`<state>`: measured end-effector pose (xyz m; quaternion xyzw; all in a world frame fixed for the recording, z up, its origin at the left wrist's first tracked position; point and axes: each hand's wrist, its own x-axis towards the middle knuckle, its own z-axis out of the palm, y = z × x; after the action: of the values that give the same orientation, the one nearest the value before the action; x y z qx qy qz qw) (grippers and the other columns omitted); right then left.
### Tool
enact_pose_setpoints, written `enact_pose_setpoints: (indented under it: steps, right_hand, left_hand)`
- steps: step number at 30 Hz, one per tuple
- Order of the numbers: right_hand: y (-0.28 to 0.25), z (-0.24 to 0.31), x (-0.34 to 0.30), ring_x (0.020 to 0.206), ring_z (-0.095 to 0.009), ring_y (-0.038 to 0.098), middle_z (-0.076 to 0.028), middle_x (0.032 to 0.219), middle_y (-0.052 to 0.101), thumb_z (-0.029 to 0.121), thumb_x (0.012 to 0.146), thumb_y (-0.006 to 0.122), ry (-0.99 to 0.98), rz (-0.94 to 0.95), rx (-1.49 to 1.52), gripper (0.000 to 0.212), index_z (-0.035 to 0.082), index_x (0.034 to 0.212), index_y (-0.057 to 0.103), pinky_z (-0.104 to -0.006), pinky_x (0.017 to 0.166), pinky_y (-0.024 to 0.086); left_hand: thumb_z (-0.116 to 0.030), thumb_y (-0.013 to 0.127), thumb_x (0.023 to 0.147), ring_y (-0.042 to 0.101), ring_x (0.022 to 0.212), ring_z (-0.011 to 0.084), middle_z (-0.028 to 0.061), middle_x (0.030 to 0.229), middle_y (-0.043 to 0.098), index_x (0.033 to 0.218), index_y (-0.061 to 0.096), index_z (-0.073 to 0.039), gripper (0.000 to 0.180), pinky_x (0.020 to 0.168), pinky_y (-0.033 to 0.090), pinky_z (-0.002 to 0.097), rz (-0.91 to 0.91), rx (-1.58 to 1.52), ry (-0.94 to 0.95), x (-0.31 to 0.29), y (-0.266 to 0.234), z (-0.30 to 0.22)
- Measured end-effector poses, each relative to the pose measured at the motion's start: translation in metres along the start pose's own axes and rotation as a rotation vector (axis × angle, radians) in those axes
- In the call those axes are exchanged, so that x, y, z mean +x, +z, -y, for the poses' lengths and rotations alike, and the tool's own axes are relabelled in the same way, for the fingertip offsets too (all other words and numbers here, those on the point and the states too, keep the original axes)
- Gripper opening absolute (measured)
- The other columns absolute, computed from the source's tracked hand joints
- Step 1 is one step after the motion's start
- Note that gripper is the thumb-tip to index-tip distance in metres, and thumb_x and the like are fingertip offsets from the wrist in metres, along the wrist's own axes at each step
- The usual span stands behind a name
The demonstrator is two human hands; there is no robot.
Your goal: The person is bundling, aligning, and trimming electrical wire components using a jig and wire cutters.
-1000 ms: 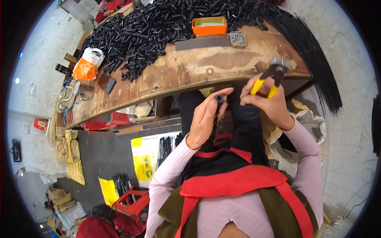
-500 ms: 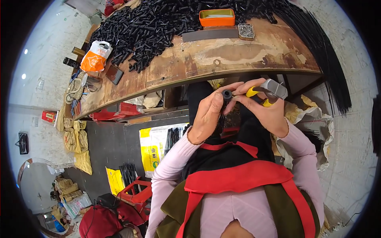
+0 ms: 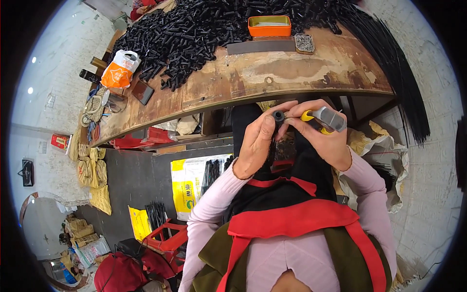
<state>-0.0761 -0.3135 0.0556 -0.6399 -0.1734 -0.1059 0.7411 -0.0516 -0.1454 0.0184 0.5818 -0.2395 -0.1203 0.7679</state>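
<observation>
Clock: I read it from the meeting hands, with twelve toward the far side of the table (image 3: pixel 233 78).
Left grip (image 3: pixel 255 141): fingers and thumb pinch a short black tube (image 3: pixel 278 116), one round, hollow end facing up.
Black tube: just off the table's near edge, above the person's lap, on the three o'clock side of the left thumb.
Right grip (image 3: pixel 323 136): fingers curled around yellow-handled pliers (image 3: pixel 330 118), the grey metal head jutting up out of the fist; the fingertips come right beside the tube at three o'clock (whether they also pinch something fine there, I can't tell from where I stand).
Heap: a broad pile of black parts (image 3: pixel 180 39) spreads over the table between ten and eleven.
Tins: an orange tin (image 3: pixel 269 32) toward twelve, and near it a small square tin (image 3: pixel 304 43) of tiny metal pieces, with a grey strip (image 3: pixel 260 46) at eleven.
Bag: an orange-and-white plastic bag (image 3: pixel 118 73) on the table, between nine and ten.
Rods: a long bundle of black rods (image 3: pixel 408 92) droops past the table's end, between two and three.
Floor: a yellow-and-white sack (image 3: pixel 184 190) lies at eight.
</observation>
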Motion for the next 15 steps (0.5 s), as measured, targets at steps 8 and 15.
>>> enact_pose_setpoints:
  steps: [8, 15]
  right_hand:
    - [-0.015, -0.015, 0.012, 0.079, -0.008, 0.06, -0.004, 0.09, 0.065, -0.003, 0.079, 0.074, 0.061, 0.078, -0.142, 0.03, -0.001, 0.104, 0.057, -0.0242, 0.071, 0.049]
    - [-0.031, 0.029, -0.003, 0.049, -0.008, 0.05, -0.003, 0.062, 0.055, 0.011, 0.097, 0.053, 0.507, 0.283, -0.389, 0.013, -0.001, 0.102, 0.052, -0.0243, 0.048, 0.039]
  left_hand:
    - [-0.044, 0.033, 0.105, 0.033, 0.069, 0.0065, -0.0036, 0.079, 0.044, 0.142, 0.04, 0.003, 0.06, 0.063, 0.029, 0.0198, 0.091, -0.176, -0.082, 0.004, -0.005, -0.003]
    - [-0.045, 0.034, 0.105, 0.032, 0.065, 0.0063, -0.0027, 0.075, 0.044, 0.133, 0.047, 0.003, 0.057, 0.06, 0.028, 0.0204, 0.025, -0.242, -0.039, 0.015, -0.028, 0.008]
